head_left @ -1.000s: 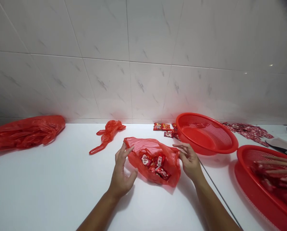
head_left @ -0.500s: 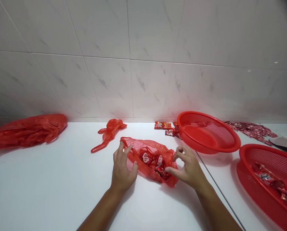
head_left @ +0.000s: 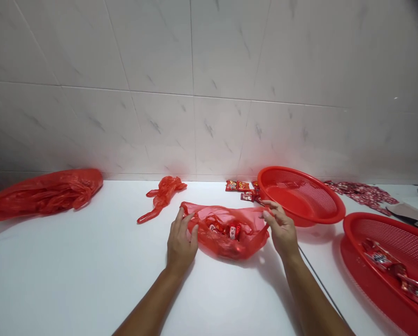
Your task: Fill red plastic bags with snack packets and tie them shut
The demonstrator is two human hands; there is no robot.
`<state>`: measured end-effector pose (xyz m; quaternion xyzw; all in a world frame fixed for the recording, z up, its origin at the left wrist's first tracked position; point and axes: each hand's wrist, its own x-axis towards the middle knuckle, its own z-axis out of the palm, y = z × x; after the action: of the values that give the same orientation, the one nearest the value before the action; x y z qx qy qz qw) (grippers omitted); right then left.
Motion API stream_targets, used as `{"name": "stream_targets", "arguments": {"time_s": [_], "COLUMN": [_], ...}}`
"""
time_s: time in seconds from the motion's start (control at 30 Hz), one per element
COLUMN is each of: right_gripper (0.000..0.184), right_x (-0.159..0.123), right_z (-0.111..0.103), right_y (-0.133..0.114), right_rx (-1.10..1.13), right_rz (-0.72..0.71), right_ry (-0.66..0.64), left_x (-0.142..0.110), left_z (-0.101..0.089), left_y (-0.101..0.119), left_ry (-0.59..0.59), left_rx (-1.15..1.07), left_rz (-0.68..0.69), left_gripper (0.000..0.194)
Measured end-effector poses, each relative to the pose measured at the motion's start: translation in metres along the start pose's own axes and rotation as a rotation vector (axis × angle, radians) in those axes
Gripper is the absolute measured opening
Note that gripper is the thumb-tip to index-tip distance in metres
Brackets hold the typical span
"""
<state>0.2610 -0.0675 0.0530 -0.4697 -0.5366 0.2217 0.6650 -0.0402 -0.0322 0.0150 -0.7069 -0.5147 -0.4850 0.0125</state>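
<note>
A thin red plastic bag (head_left: 219, 249) lies open-mouthed on the white table between my hands. Inside it are several small red wrapped packets (head_left: 234, 231), partly veiled by the film. My left hand (head_left: 181, 238) pinches the bag's left edge, thumb against fingers. The right-hand corner of the bag is gripped by my right hand (head_left: 282, 228), pulled outward so the mouth stretches between the two. Behind my left hand, a crumpled red plastic bag (head_left: 164, 192) rests on the table.
A red basket (head_left: 293, 193) stands back right; a second red basket (head_left: 356, 247), holding wrapped packets, is nearer. Red sachets (head_left: 237, 186) lie by the tiled wall (head_left: 223, 135). Beyond are scattered patterned wrappers (head_left: 365, 193). A large red bundle of bags (head_left: 48, 196) lies far left.
My right hand has moved right and slightly up, from beside the packets to the bag's corner, which it now holds. The bag's mouth is stretched wider. The view has shifted slightly.
</note>
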Motion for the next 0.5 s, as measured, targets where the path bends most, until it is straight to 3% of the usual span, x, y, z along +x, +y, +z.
{"name": "stream_targets", "arguments": {"time_s": [0.07, 0.17, 0.23, 0.33, 0.5], "right_gripper": [0.03, 0.026, 0.018, 0.021, 0.037], "right_x": [0.016, 0.04, 0.05, 0.053, 0.048], "right_z": [0.003, 0.011, 0.013, 0.013, 0.014], "right_y": [-0.014, -0.053, -0.083, -0.119, -0.127], "right_rx": [0.126, 0.262, 0.278, 0.227, 0.016], "right_rz": [0.042, 0.032, -0.015, -0.057, -0.006], "right_ry": [-0.042, -0.222, -0.311, -0.378, -0.384], "left_x": [-0.001, -0.002, -0.004, -0.005, -0.006], "left_z": [0.002, 0.001, 0.0, -0.004, -0.013], "left_y": [-0.003, -0.006, -0.007, -0.009, -0.007], "left_ry": [-0.009, -0.009, -0.001, -0.012, -0.067], "left_rx": [-0.014, -0.049, -0.083, -0.15, -0.334], "left_rz": [0.006, 0.064, 0.148, 0.251, 0.207], "left_gripper": [0.039, 0.048, 0.059, 0.071, 0.067]}}
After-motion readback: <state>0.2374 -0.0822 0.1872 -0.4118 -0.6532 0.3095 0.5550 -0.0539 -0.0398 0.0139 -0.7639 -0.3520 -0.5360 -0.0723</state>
